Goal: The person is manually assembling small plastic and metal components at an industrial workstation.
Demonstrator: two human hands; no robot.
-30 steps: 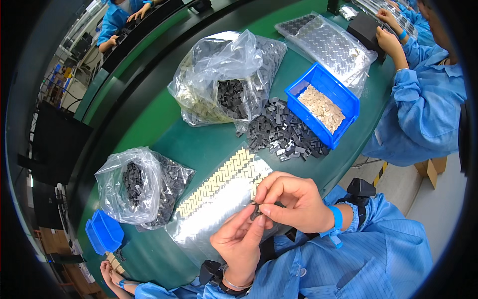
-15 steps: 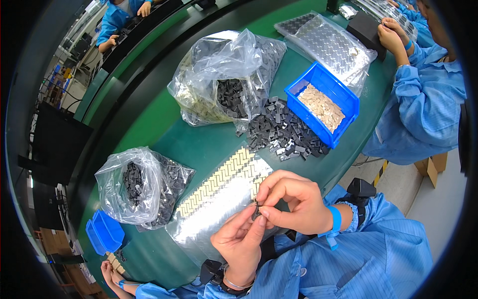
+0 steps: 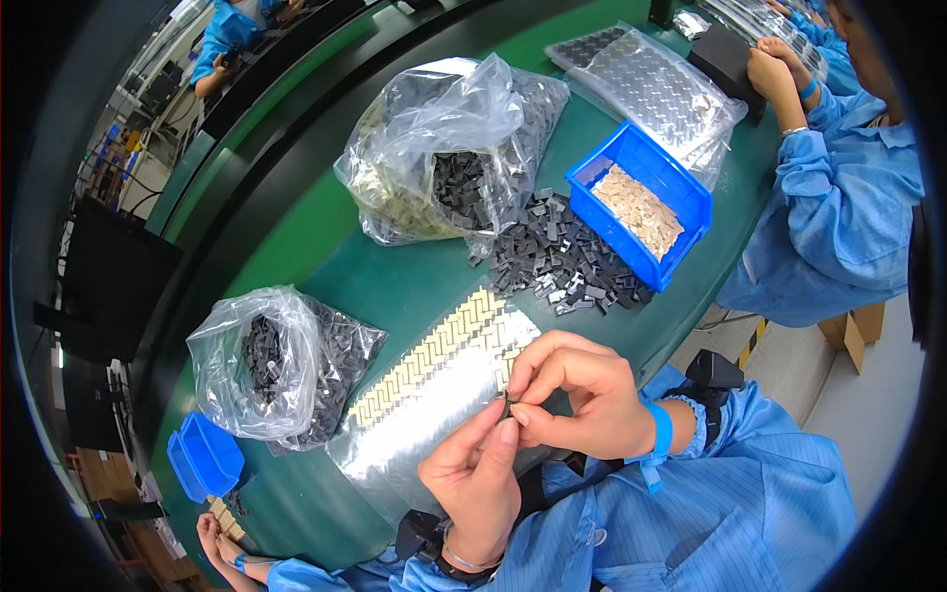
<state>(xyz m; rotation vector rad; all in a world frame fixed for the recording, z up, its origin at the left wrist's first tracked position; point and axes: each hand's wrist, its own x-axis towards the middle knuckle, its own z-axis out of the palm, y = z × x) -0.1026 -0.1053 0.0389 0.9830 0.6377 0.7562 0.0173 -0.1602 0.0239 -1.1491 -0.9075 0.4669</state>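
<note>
From here I can barely make out the small dark piece, because the fingertips of the left hand and the right hand cover most of it, and that right hand also hides part of the shiny sheet. Through the crumpled plastic of the big clear bag, the dark parts blur together. The co-worker on the right and the person at top left are cut off, and whether the lower-left co-worker's hand holds anything is too small to tell.
</note>
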